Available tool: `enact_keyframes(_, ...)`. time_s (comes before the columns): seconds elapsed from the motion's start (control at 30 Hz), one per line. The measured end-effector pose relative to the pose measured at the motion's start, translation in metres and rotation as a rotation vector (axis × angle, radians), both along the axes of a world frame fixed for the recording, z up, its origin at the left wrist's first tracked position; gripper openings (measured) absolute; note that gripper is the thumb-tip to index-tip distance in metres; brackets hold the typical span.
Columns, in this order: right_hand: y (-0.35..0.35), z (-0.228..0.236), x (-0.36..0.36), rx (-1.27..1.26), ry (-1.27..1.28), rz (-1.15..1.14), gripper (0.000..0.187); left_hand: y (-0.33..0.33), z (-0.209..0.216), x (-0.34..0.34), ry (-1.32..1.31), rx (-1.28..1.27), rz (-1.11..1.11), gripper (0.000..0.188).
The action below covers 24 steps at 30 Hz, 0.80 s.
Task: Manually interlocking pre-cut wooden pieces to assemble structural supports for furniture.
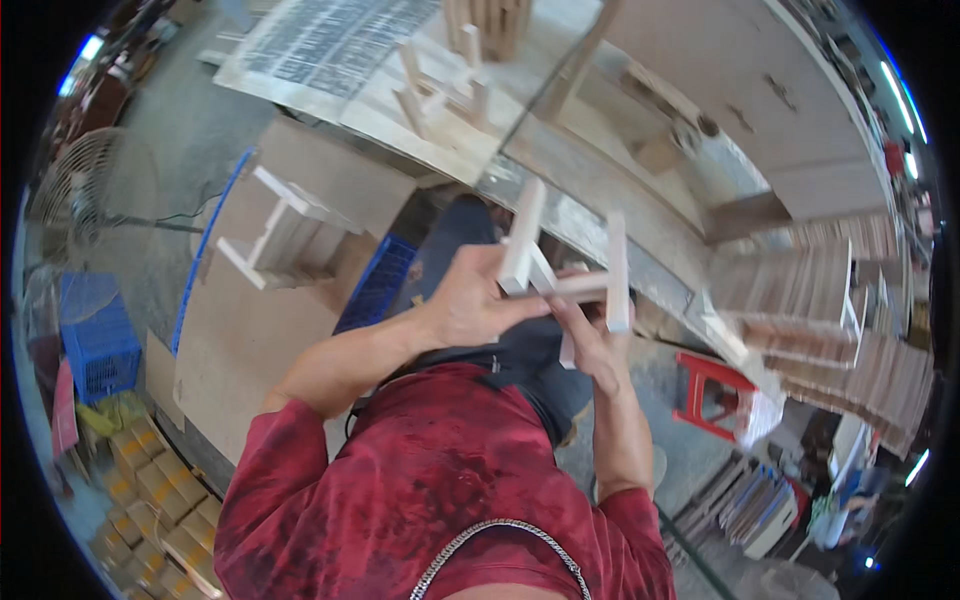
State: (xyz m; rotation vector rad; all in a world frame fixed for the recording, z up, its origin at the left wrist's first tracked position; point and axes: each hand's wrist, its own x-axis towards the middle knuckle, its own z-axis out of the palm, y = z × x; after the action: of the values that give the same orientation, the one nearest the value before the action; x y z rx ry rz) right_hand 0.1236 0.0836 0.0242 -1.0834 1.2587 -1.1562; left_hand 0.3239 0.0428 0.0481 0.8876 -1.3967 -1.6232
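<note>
Above my lap I hold a small pale wooden frame [578, 288] with two upright legs joined by crossing bars. My left hand [482, 300] grips it at the left leg, thumb pointing along the lower bar. On the other side my right hand [592, 345] is closed around the bar below the right leg, some of its fingers hidden behind the wood. Both thumbs nearly meet at the middle. A similar wooden frame [440, 95] stands on the workbench [385, 125] ahead.
Stacked wooden frames [295, 240] rest on a brown board [265, 330] at my left, beside a blue crate [378, 285]. A red stool [705, 390] and piles of wooden pieces [785, 290] are at the right. Cartons [160, 480] and a fan [95, 185] stand farther left.
</note>
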Motion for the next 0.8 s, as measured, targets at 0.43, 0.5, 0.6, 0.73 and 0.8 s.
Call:
enact_keyframes(0.43,-0.005,-0.014,-0.011,0.104,-0.181,0.003,0.028,-0.015,-0.004,-0.001,-0.059,0.046,-0.115,0.027)
enact_keyframes(0.5,-0.001,-0.013,-0.008,0.105,-0.172,0.022,0.025,-0.008,0.001,0.000,-0.068,0.026,-0.092,0.029)
enact_keyframes(0.6,-0.001,-0.016,-0.011,0.115,-0.102,0.043,0.021,-0.008,0.007,-0.004,-0.144,-0.030,-0.047,0.025)
enact_keyframes(0.73,-0.006,0.008,-0.001,0.059,-0.148,-0.008,0.018,-0.014,0.001,-0.009,-0.187,-0.273,-0.034,0.026)
enact_keyframes(0.8,-0.018,-0.002,0.001,0.112,-0.081,0.067,0.021,-0.019,-0.016,-0.005,-0.117,-0.200,-0.038,0.029)
